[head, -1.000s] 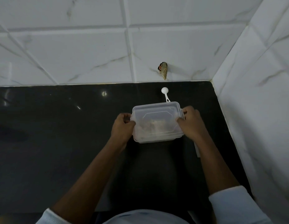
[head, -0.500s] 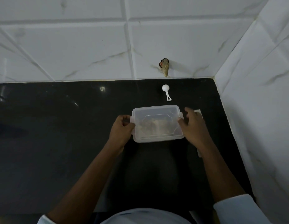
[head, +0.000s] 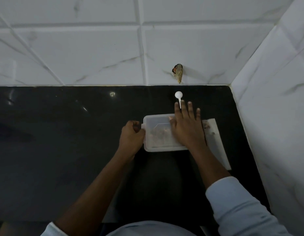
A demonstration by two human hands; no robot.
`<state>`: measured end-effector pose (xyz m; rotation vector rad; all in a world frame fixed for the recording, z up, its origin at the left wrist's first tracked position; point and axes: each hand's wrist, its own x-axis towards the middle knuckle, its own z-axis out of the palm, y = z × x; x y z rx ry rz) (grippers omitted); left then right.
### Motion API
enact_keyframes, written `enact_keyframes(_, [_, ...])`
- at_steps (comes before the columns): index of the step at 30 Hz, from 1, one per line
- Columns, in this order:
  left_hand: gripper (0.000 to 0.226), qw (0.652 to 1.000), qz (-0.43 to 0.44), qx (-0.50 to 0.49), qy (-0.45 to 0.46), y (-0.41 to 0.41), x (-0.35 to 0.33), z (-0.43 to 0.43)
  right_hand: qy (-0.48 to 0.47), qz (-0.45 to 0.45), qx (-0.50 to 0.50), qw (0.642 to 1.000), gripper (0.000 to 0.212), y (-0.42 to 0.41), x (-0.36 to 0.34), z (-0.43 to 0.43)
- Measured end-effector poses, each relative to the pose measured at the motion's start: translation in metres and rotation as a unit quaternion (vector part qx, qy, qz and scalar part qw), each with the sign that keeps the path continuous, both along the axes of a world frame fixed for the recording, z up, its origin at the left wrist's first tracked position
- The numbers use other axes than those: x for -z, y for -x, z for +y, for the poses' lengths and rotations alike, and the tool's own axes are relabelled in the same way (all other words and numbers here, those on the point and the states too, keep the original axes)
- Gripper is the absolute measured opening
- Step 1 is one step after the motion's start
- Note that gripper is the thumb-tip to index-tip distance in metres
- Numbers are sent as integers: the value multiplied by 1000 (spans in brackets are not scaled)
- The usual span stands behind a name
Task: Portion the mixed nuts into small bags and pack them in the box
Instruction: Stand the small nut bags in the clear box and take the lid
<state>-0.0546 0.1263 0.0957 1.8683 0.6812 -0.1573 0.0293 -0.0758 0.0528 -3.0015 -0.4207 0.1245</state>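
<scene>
**A:** Where was the box [head: 156, 126] at that moment?

**B:** On the dark counter [head: 62, 142], toward its right end and a little short of the tiled wall [head: 96, 57]. Its lid was on, and brownish nuts [head: 158, 134] showed dimly through the plastic. Its long side ran left to right.

**A:** And the hands?

**B:** The left hand [head: 131, 137] had its fingers curled round the tab at the box's left end, a narrow grip on the box. The right hand [head: 187, 126] lay flat over the right part of the lid, fingers straight and spread, holding nothing. Whether the palm pressed the lid or hung just above it, I could not tell.

**A:** What did the next move turn on?

**B:** The white scoop [head: 179, 97], I judged. It lay just beyond the box's far edge. Its long axis ran near to far, with the bowl by the wall and the handle pointing back at the person. The right fingertips [head: 189, 105] lay past the lid, and the handle's end showed between two of them. So the right hand was much the nearer, with the left away on the box's other side.

**A:** Anything else close by?

**B:** What seemed a clear flat bag [head: 216, 142] lay just right of the box, partly hidden by the right hand. A few brown bits sat at its far end.

**A:** Any risk?

**B:** The flat hand would have to curl to pinch that thin handle, and a nudge could slide it toward the wall.
</scene>
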Motion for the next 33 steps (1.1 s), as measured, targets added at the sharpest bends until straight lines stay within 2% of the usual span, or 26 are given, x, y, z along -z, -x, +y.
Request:
enact_keyframes(2, [43,988,-73,30,-130,-9,-5,-2,-3,8,-2,1000,67,-2,0,0])
enact_keyframes(4, [41,949,-172,41,-259,-19,-20,-10,-7,7,-5,1000,67,-3,2,-1])
enact_keyframes(6, [40,911,-249,21,-328,-29,-36,-22,-10,8,-7,1000,67,-2,0,-3])
enact_keyframes(7, [43,904,-258,22,-340,-34,-36,-27,-12,8,-8,1000,67,-1,1,-3])
enact_keyframes(9, [53,908,-192,80,-365,-40,-12,-34,-18,4,-6,1000,67,-1,1,-4])
enact_keyframes(12, [60,921,-9,192,-338,-43,34,-32,-35,-2,-1,999,67,0,0,-2])
enact_keyframes(14, [61,917,11,203,-343,-46,41,-31,-49,3,0,999,66,-1,1,-2])
enact_keyframes(16, [62,917,11,204,-343,-48,36,-31,-135,1,22,991,60,0,-3,-3])
enact_keyframes(17, [62,916,14,205,-344,-48,34,-31,-217,-4,57,974,50,3,-9,-5])
enact_keyframes(18, [64,911,18,206,-356,-48,32,-31,-319,-19,114,941,37,7,-15,-9])
enact_keyframes(19, [68,901,23,209,-379,-47,31,-33,-408,-37,185,893,24,12,-19,-15])
enact_keyframes(20, [71,889,28,207,-407,-45,31,-34,-458,-57,253,850,18,17,-23,-22])
enact_keyframes(21, [74,879,26,203,-431,-46,28,-38,-476,-67,312,819,18,20,-25,-31])
enact_keyframes(23, [78,864,1,207,-460,-48,21,-48,-500,-23,389,773,21,24,-19,-45])
enact_keyframes(26, [77,845,-70,258,-463,-56,14,-72,-511,131,471,707,29,33,-10,-54])
enact_keyframes(28, [74,832,-104,303,-453,-60,19,-84,-505,229,494,670,35,43,-8,-56])
enact_keyframes(30, [72,814,-99,366,-441,-60,29,-90,-518,304,485,636,40,52,-8,-58])
enact_keyframes(33, [71,802,-78,395,-442,-58,40,-89,-560,359,470,581,38,61,-13,-61])
